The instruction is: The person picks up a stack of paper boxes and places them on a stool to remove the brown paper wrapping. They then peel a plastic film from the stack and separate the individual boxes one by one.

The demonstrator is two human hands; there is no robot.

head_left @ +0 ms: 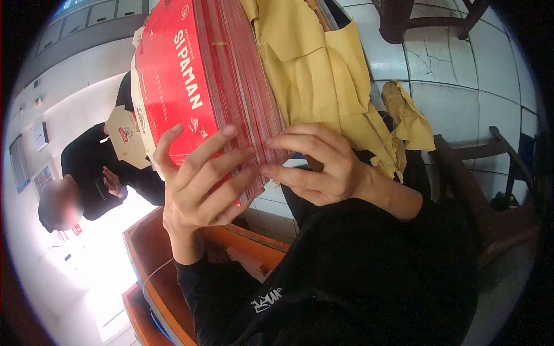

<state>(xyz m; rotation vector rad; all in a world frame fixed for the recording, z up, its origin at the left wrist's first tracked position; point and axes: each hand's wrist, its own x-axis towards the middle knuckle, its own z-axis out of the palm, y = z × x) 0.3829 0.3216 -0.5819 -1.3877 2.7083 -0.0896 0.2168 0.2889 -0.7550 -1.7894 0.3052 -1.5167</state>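
Note:
A thick stack of flat red printed cartons [167, 81], marked "SIPAMAN", stands on edge before me. My left hand [202, 184] lies across its near end, fingers spread over the printed face and the layered edges, gripping it. On the other side, my right hand [326, 164] has bent fingers, with their tips against the carton edges; whether a single sheet is pinched there is hard to see. Torn yellow-brown wrapping paper [311, 75] hangs open along the stack beside my right hand.
A person in dark clothes [92, 167] is at the left, near a cream-coloured printed box [126, 135]. An orange wooden piece of furniture [167, 288] is below my left hand. Dark stools [473, 202] stand on the tiled floor [444, 109] at the right.

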